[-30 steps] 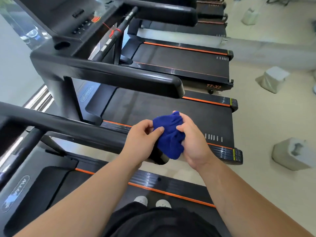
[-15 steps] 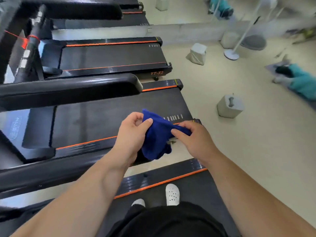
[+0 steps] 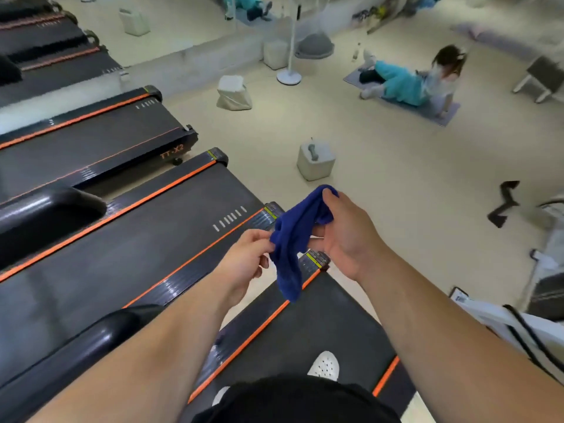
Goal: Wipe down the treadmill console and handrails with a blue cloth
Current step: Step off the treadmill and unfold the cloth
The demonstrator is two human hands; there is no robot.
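The blue cloth (image 3: 291, 239) hangs bunched in the air between my two hands, its tail drooping below my fingers. My right hand (image 3: 346, 236) curls round its top end. My left hand (image 3: 244, 259) pinches its side edge with the fingertips. The black handrail (image 3: 91, 340) sits apart, left of my left forearm, untouched.
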